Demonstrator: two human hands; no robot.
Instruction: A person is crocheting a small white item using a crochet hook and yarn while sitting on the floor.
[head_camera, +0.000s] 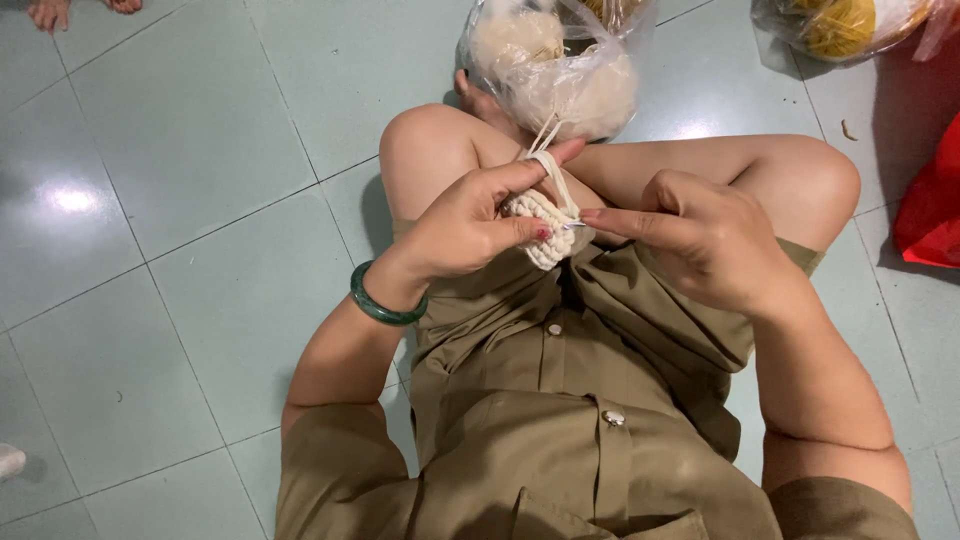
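Left hand (470, 225) pinches a small knobbly cream crochet piece (543, 228) above the lap, cord looped over its forefinger. Right hand (700, 235) pinches a thin metal hook (574, 225) into the stitches. The cord runs to a crinkly clear bag of yarn (560, 65) on the glossy tiled floor (180, 200).

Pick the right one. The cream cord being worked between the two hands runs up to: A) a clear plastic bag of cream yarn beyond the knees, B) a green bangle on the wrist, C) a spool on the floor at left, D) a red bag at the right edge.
A: from the small cream crochet piece pinched by the left hand and right hand, the cream cord rises into the clear plastic bag.
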